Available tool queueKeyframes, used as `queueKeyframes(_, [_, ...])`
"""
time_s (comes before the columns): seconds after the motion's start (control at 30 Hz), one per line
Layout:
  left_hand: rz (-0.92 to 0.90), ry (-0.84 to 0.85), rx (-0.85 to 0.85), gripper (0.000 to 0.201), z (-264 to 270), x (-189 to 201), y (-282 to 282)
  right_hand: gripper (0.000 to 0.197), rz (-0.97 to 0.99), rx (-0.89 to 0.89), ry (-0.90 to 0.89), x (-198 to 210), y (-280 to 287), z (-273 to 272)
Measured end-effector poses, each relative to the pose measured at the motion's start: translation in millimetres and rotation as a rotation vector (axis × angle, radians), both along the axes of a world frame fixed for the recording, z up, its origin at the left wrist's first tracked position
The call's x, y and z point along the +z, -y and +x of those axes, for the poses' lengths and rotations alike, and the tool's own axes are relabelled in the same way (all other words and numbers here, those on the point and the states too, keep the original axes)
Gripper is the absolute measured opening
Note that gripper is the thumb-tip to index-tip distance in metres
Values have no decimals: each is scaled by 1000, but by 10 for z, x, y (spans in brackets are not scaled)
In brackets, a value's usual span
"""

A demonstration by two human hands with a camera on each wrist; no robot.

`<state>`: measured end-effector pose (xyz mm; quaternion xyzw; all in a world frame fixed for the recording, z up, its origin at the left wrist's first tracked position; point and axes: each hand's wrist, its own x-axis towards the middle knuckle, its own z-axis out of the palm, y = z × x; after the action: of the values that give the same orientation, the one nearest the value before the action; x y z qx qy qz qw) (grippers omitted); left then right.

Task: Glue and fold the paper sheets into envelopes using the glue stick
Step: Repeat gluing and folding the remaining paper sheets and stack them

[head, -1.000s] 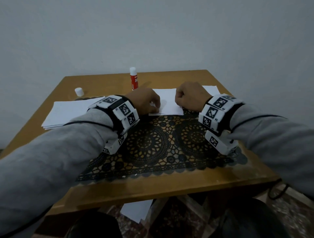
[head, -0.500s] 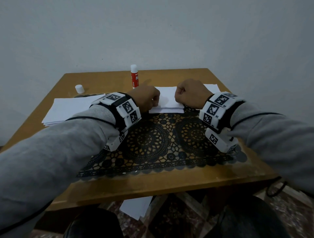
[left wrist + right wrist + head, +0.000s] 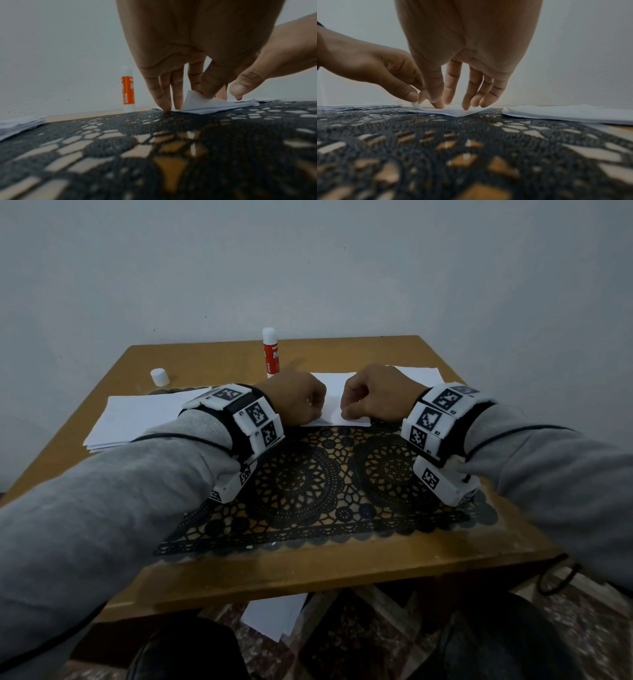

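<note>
Pinching is what's going on at the left hand point(image 3: 295, 402): a thin corner of the folded paper point(image 3: 334, 405) is caught between its thumb and a fingertip and is peeled up in a soft curl, as seen in the left wrist view, while the other fingers point(image 3: 163, 97) are planted straight down at the paper's edge. The right hand point(image 3: 373, 398) is arched over the same piece, with its fingertips point(image 3: 465, 104) pressed onto the flat white layers, so nothing is actually gripped by it, only pinned. The paper is laid at the far edge of a black lace mat point(image 3: 325, 484), a crocheted-looking thing with round openwork medallions through which the smooth tan wood of the table point(image 3: 342, 570) can be seen. A glue stick point(image 3: 270, 354), a slim cylinder with an orange-red label and a white rounded top, is stood upright just beyond the left hand, and its small white cap point(image 3: 159, 377) is parked well off to the left. A loose stack of plain sheets point(image 3: 144, 419) is spread on the table's left side, and another flat pile point(image 3: 421, 374) is found beyond the right hand. Grey knit sleeves are worn, with chunky white marker blocks point(image 3: 253, 419) strapped on at both wrists.
</note>
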<state>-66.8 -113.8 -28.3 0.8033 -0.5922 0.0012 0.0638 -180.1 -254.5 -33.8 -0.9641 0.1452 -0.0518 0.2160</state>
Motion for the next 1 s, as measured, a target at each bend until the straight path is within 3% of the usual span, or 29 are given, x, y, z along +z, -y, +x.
queueKeyframes(1.0, [58,-55,-2,21,103,-72,43,26,-65,-25,-70,-10,-23,-18])
